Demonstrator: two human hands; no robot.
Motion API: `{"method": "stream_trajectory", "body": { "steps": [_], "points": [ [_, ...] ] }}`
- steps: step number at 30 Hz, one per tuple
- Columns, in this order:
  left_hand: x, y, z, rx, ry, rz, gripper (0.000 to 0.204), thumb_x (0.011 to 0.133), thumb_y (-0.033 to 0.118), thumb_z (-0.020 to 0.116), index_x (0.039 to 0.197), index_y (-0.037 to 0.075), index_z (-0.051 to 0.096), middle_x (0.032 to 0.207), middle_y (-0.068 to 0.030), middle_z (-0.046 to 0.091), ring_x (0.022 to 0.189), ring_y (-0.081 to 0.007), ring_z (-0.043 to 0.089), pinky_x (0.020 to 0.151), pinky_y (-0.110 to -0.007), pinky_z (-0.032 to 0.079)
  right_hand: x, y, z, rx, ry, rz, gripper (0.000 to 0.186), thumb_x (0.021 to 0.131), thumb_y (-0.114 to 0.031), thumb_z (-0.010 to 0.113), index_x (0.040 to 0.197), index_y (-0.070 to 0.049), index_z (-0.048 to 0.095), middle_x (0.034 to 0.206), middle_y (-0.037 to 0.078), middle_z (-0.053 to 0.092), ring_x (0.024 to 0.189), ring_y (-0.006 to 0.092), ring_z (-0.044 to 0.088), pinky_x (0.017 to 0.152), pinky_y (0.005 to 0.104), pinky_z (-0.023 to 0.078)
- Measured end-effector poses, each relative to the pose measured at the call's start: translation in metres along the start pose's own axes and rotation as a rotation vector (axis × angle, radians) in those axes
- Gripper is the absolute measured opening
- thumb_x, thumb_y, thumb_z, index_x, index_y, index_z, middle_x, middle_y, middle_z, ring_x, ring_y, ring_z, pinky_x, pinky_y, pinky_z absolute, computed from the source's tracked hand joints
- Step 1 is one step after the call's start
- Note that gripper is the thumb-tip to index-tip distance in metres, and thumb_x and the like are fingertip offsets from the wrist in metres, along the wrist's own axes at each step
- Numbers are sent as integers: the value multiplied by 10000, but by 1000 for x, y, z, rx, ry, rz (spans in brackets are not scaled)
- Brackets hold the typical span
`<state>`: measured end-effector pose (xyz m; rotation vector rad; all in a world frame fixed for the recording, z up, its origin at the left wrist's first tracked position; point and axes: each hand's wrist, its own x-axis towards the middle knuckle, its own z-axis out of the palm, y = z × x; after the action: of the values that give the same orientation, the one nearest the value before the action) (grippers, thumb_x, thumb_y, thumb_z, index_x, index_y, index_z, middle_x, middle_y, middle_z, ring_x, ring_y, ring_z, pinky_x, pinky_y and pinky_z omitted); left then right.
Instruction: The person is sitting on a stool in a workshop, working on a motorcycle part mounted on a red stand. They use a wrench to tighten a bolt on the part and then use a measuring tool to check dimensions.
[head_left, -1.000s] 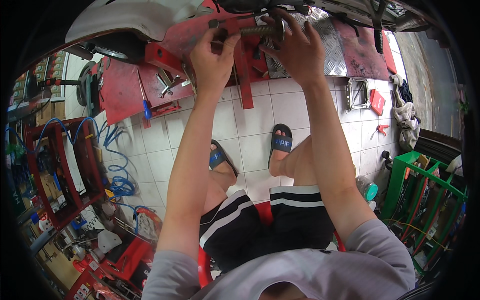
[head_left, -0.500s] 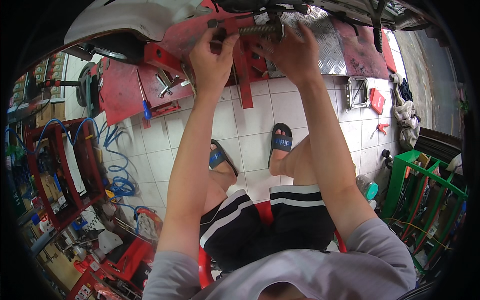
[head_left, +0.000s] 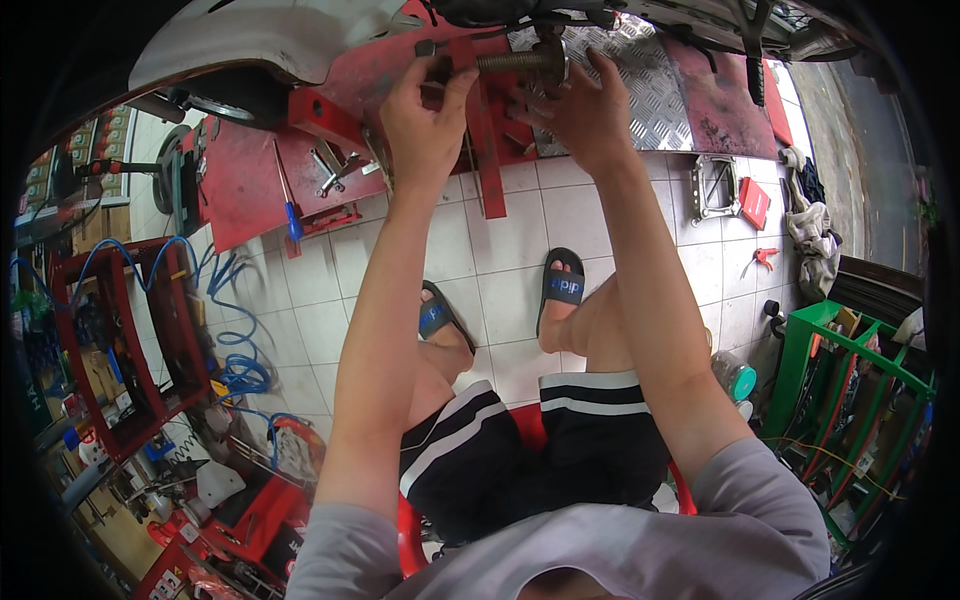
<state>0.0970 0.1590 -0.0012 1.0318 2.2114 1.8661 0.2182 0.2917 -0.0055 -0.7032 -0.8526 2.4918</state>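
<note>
A threaded screw rod [head_left: 512, 62] lies crosswise at the red clamp bracket [head_left: 488, 165] on the near side of a red work platform. At its right end sits a dark metal fitting [head_left: 552, 52]. My left hand [head_left: 428, 115] is closed at the rod's left end, thumb and fingers curled against the bracket's red upright; what they grip is hidden. To the right of the fitting, my right hand [head_left: 588, 120] has its fingers spread, with nothing seen in it. Some of its fingertips are shaded below the rod.
A white vehicle panel [head_left: 240, 45] overhangs the platform. A blue-handled screwdriver [head_left: 292, 215] and wrenches [head_left: 328, 172] lie left. A metal frame [head_left: 714, 188], red box [head_left: 754, 203] and green rack [head_left: 800, 365] stand right. A blue coiled hose [head_left: 240, 365] hangs left.
My right hand has shifted slightly down and left, turning, and its fingers have spread at the fitting. My left hand stays nearly where it was.
</note>
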Motion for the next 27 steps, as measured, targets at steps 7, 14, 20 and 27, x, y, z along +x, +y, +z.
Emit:
{"method": "stream_trajectory", "body": {
  "steps": [7, 14, 20, 27],
  "points": [
    [1, -2, 0, 2, 0, 1, 270, 837, 223, 722, 922, -18, 635, 753, -86, 654, 650, -167, 578, 642, -292, 469, -4, -3, 7, -38, -188, -146, 646, 920, -506, 310, 1343, -30, 422, 1290, 156, 510, 1210, 350, 456, 1067, 590, 300],
    [1, -1, -1, 26, -5, -20, 275, 834, 230, 727, 922, -16, 643, 746, -86, 655, 657, -173, 580, 648, -296, 471, -4, 1, 3, -429, -172, -297, 633, 925, -492, 291, 1321, -20, 438, 1274, 159, 522, 1206, 334, 463, 1055, 574, 326],
    [2, -8, 0, -8, 4, -14, 293, 835, 241, 728, 913, -29, 648, 746, -96, 653, 658, -178, 573, 644, -297, 466, 1, 4, 4, -71, -22, -91, 605, 937, -484, 339, 1312, -19, 438, 1261, 157, 528, 1153, 354, 512, 1018, 551, 386],
    [2, -10, 3, -69, -22, -43, 343, 824, 270, 739, 953, -38, 659, 762, -101, 662, 677, -166, 583, 660, -288, 469, 0, 3, 6, -5, -12, -22, 606, 933, -490, 365, 1281, -6, 468, 1182, 147, 562, 1128, 300, 539, 979, 519, 419]
  ]
}}
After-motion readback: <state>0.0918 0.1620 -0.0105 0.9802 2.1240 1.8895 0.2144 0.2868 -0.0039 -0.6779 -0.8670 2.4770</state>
